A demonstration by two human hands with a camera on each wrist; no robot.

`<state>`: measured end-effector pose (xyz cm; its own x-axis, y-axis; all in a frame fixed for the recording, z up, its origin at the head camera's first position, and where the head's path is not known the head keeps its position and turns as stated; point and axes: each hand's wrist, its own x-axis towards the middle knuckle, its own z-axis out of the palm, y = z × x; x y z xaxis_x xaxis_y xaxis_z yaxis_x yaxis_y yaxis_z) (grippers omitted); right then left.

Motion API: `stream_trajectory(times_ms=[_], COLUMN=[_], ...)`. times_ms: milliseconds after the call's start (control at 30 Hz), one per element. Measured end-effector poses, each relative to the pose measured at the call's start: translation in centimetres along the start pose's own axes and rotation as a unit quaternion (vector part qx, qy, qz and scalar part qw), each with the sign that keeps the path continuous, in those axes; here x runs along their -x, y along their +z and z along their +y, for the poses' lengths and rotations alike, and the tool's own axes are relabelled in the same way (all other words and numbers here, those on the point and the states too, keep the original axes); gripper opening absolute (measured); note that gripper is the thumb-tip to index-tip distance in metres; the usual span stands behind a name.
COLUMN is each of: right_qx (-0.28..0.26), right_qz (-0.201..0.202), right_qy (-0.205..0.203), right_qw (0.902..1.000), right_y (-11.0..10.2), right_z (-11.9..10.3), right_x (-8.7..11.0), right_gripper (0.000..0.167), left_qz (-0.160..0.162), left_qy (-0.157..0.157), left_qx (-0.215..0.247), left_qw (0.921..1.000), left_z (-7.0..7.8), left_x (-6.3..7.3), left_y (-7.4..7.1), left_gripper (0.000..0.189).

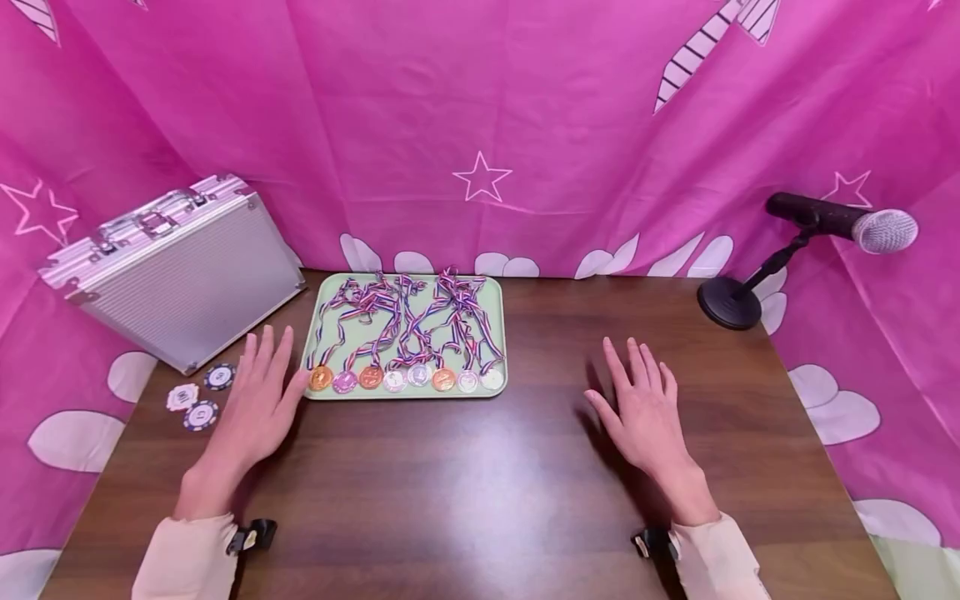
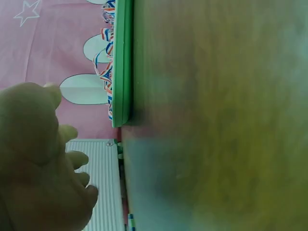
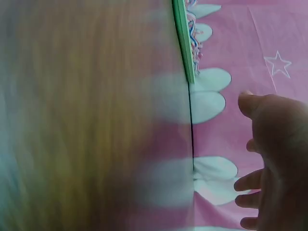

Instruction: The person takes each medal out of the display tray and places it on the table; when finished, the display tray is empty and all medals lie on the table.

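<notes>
My left hand [image 1: 255, 408], palm down with straight fingers, is nearest to the tray's left edge and the poker chips, holding nothing. Over the wooden table on the right, my right hand [image 1: 643, 412] has its fingers extended and grips nothing. Between them, at the back, lies a pale green tray [image 1: 405, 395]. Along its front edge sits a row of medals [image 1: 371, 377] in gold, silver and bronze-like tones. Their striped red, white and blue ribbons [image 1: 397, 321] trail in a tangle behind. In the left wrist view the green tray [image 2: 122, 62] shows from the side.
A silver metal case [image 1: 191, 279] stands at the back left. Three poker chips [image 1: 201, 415] lie before it. At the back right a microphone [image 1: 840, 223] rests on a black round-based stand [image 1: 729, 303]. Pink cloth [image 1: 405, 125] hangs behind the wooden table [image 1: 420, 483].
</notes>
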<state>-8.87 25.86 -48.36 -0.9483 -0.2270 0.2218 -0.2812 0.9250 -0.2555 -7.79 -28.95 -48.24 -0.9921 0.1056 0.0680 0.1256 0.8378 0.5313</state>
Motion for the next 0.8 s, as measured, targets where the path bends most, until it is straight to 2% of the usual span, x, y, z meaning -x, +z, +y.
stream_trajectory(times_ms=[100,167,233,500,700,800], right_qx=[-0.033,-0.052,-0.069,-0.122,-0.155,-0.175], right_qz=[0.012,0.02,0.028,0.073,0.076,0.076], right_qy=[-0.005,-0.01,-0.012,-0.017,-0.015,-0.012], right_qw=[0.9994,0.9984,0.9971,0.9898,0.9849,0.9816], right_y=[0.1,0.3,0.6,1.9,3.0,3.7], right_z=[-0.8,-1.5,-2.2,-4.9,-6.2,-6.8], right_x=[-0.1,-0.3,-0.5,-1.0,-1.2,-1.5], right_gripper=[0.077,0.072,0.066,0.04,0.027,0.024], left_qz=[-0.008,-0.009,0.003,0.108,0.163,0.181], left_qy=[-0.014,-0.027,-0.038,-0.067,-0.061,-0.064], left_qx=[0.052,0.065,0.071,0.109,0.116,0.119], left_qw=[0.9985,0.9975,0.9968,0.9859,0.9778,0.9742], left_z=[0.2,0.3,0.5,0.6,0.3,0.1], left_x=[0.1,0.1,0.1,0.1,0.5,0.6], left_y=[0.1,0.2,0.4,1.8,3.3,3.9], left_gripper=[0.072,0.073,0.072,0.05,0.04,0.039])
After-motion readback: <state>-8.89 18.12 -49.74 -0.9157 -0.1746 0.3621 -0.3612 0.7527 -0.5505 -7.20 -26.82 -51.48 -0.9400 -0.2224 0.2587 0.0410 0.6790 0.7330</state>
